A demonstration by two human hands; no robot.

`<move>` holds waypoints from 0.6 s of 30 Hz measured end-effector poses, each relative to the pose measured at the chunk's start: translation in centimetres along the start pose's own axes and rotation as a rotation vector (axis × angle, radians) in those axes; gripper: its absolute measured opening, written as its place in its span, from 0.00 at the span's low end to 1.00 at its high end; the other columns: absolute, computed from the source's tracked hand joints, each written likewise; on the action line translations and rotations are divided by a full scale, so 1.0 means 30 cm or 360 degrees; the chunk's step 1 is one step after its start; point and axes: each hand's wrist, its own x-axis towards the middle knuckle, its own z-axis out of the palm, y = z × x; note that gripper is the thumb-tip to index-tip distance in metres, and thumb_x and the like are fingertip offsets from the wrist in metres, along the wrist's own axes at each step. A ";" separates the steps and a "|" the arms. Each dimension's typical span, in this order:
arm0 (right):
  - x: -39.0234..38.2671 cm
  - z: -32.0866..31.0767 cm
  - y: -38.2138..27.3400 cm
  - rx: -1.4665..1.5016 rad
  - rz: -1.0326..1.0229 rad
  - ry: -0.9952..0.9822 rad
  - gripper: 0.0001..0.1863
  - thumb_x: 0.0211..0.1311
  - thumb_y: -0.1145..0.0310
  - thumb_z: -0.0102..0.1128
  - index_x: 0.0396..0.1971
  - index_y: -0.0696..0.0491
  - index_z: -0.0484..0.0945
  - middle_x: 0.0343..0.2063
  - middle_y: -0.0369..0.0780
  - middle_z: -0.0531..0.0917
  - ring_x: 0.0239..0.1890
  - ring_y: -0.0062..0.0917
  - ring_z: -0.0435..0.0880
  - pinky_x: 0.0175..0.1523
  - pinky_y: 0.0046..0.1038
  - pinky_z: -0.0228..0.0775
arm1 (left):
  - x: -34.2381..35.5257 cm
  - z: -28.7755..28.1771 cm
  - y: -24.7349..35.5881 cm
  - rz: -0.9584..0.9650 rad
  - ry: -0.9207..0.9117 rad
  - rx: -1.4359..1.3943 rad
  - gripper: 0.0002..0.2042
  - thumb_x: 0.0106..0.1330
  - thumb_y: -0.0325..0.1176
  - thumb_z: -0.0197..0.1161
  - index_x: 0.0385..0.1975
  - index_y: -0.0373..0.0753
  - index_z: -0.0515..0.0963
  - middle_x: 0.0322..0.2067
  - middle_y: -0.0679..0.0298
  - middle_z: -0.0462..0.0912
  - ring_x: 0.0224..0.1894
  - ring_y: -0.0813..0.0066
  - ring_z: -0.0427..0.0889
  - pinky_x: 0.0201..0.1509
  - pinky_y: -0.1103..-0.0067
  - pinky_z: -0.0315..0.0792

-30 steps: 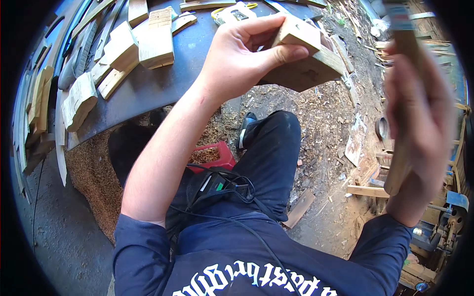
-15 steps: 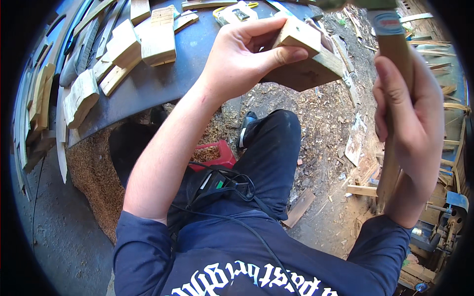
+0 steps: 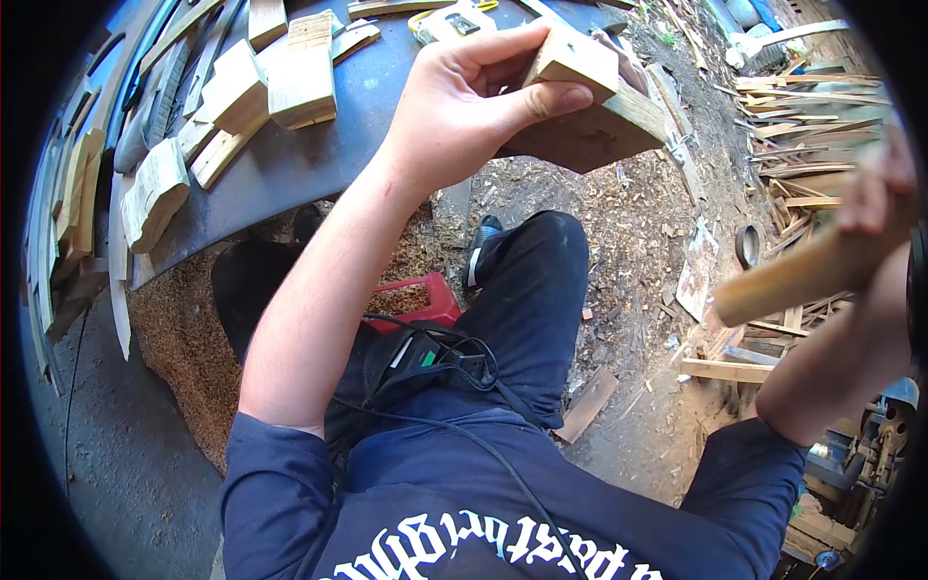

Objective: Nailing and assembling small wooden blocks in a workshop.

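My left hand (image 3: 454,111), over the bench's near edge, pinches a small pale wooden block (image 3: 580,66) between thumb and fingers. A small dark spot marks its upper face. Against it sits a wider, darker wooden piece (image 3: 599,135); I cannot tell whether the two are joined. Out at the right edge, my right hand (image 3: 878,188) is raised and blurred, closed round the wooden handle of a hammer (image 3: 797,280). The butt of the handle points left, and the hammer's head is out of sight.
Several wood blocks (image 3: 302,82) lie on the blue-grey bench (image 3: 251,179), with a tape measure (image 3: 459,21) at its far side. Below are a red plastic stool (image 3: 440,300) and sawdust. Wooden strips (image 3: 812,126) are piled at right. A cord (image 3: 493,454) crosses my lap.
My right hand has swung the hammer outward to the right, tilting its handle from upright to nearly level. My left hand and the wooden pieces have shifted slightly left and up.
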 end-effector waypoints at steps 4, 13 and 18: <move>-0.045 0.139 0.107 -0.0854 -0.0549 -0.0468 0.13 0.76 0.68 0.59 0.53 0.58 0.78 0.25 0.34 0.77 0.25 0.20 0.75 0.31 0.21 0.64 | -0.001 -0.017 0.020 -0.0102 -0.0005 -0.0036 0.29 0.62 0.28 0.79 0.63 0.31 0.78 0.53 0.60 0.87 0.55 0.77 0.85 0.63 0.77 0.79; -0.046 0.142 0.130 -0.0681 -0.0484 -0.0420 0.18 0.78 0.65 0.58 0.61 0.57 0.78 0.21 0.30 0.75 0.16 0.07 0.67 0.20 0.16 0.55 | -0.001 -0.010 0.011 0.0008 -0.0029 0.0081 0.25 0.67 0.29 0.76 0.63 0.32 0.79 0.53 0.61 0.88 0.56 0.77 0.85 0.64 0.76 0.78; -0.018 0.026 -0.012 -0.0482 -0.0001 -0.0157 0.17 0.81 0.59 0.55 0.57 0.55 0.79 0.25 0.32 0.77 0.17 0.12 0.69 0.22 0.17 0.60 | 0.000 -0.018 -0.001 0.0028 0.0039 0.0026 0.28 0.62 0.31 0.80 0.62 0.31 0.80 0.51 0.60 0.88 0.54 0.77 0.85 0.62 0.78 0.80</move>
